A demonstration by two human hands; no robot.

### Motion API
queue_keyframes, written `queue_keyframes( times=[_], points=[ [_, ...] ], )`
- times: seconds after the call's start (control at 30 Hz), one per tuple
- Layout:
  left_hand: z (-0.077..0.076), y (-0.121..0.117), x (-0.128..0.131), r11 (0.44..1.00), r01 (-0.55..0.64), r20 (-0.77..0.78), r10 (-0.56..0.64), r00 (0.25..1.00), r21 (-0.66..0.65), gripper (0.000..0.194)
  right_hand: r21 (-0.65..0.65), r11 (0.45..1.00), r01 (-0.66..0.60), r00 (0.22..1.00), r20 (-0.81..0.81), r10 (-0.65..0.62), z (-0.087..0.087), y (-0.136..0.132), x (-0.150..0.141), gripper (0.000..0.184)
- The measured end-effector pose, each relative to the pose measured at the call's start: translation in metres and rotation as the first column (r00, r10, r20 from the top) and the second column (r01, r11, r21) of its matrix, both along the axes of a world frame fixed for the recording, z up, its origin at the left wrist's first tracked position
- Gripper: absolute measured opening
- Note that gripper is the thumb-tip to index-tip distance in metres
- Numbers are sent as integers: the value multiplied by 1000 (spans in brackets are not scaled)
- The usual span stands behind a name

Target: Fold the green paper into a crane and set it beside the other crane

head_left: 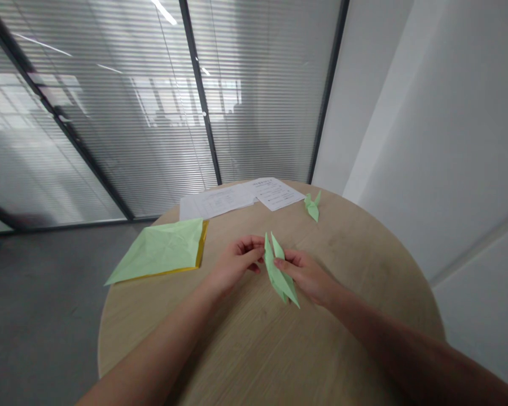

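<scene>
A narrow, partly folded piece of light green paper (280, 273) sits between both hands over the middle of a round wooden table (254, 349). My left hand (236, 263) pinches its upper left flap with curled fingers. Pressed against its right side, my right hand (308, 276) is closed on the fold. Two pointed tips stand up at the top of the piece and its tail points toward me.
A stack of green sheets with a yellow one beneath (163, 251) lies at the table's left. White printed papers (241, 198) rest at the far edge. A small finished green paper figure (312, 206) stands at the far right. Glass walls with blinds are behind.
</scene>
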State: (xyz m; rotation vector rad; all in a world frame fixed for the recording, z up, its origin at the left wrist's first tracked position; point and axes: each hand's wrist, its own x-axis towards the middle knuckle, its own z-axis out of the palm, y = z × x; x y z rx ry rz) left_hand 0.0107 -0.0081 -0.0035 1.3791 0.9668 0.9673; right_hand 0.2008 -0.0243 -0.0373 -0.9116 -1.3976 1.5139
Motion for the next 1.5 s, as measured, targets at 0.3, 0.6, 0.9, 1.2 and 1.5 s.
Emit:
queue_keyframes(
  times=[0.3, 0.6, 0.9, 1.2, 1.5],
  points=[
    [-4, 2, -3, 999, -11, 67, 9, 998, 42, 28, 26, 999, -19, 995, 99, 17, -7, 1, 2, 44],
    [-4, 6, -8, 991, 42, 89, -54, 995, 127, 18, -12, 996, -86, 991, 101, 87, -1, -2, 1, 47],
    [12, 0, -15, 853, 84, -277, 74, 958, 516, 8, -3, 996, -90, 994, 60, 90, -2, -1, 1, 44],
    [20, -12, -10, 726, 137, -353, 153, 923, 674, 10, 6, 1000, 2, 1000, -10, -2, 4, -7, -4, 44],
    [23, -18, -8, 677, 155, -352, 163, 922, 719, 12, 39, 997, 64, 998, -28, -63, 6, -8, -4, 45]
  ],
)
